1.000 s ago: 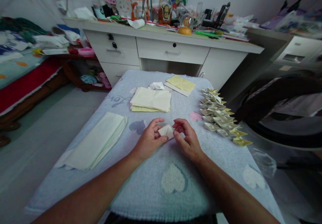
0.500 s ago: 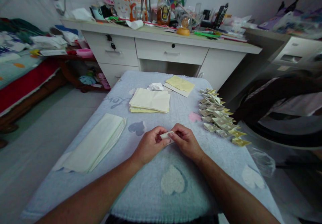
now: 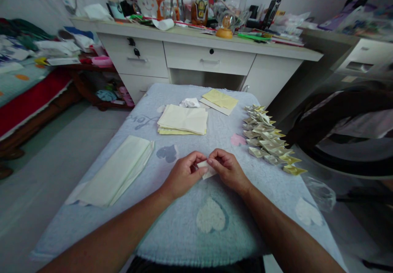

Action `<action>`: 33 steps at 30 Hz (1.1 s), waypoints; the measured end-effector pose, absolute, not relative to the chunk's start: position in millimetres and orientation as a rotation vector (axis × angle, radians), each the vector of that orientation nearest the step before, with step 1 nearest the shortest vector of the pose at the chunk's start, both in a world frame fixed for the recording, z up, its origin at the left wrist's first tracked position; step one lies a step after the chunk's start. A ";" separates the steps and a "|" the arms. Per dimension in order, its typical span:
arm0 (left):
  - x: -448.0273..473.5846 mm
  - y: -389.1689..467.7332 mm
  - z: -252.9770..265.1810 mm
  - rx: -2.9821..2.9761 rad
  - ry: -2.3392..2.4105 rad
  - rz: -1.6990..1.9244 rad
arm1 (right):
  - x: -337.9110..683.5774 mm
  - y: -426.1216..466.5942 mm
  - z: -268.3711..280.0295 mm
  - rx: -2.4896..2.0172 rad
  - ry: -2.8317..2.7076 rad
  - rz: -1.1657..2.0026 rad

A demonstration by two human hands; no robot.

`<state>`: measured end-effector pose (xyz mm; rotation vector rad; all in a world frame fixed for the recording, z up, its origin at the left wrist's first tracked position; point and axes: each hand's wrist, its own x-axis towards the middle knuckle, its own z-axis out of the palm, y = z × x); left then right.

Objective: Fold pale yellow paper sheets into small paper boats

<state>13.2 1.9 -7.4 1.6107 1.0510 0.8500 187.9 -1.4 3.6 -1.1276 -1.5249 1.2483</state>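
A small folded piece of pale paper (image 3: 209, 172) is pinched between my two hands over the middle of the cloth-covered table. My left hand (image 3: 186, 168) grips its left side with thumb and fingers. On the other side, my right hand (image 3: 227, 167) has its thumb and fingertips pressed on the paper's upper edge. Parts of the paper are hidden behind the fingers. Farther back lies a stack of cream paper sheets (image 3: 183, 118). To the right, folded paper boats (image 3: 265, 131) stand in rows, several of them yellow.
A long folded pale paper bundle (image 3: 115, 172) lies at the left. Crumpled white paper (image 3: 189, 102) and a yellow sheet (image 3: 220, 98) lie at the back. Beyond stands a cluttered white desk (image 3: 211, 56). A front-loading washing machine (image 3: 359, 66) is at the right.
More of the folded paper shows below my fingers now, and its lower part hangs down. My right thumb and fingertips have shifted slightly along its upper edge. The camera view tilted a little.
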 end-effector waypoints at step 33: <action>-0.1 10.0 -9.3 2.414 1.065 0.640 | 213.8 4.0 -1.0 -1.316 -2.315 0.515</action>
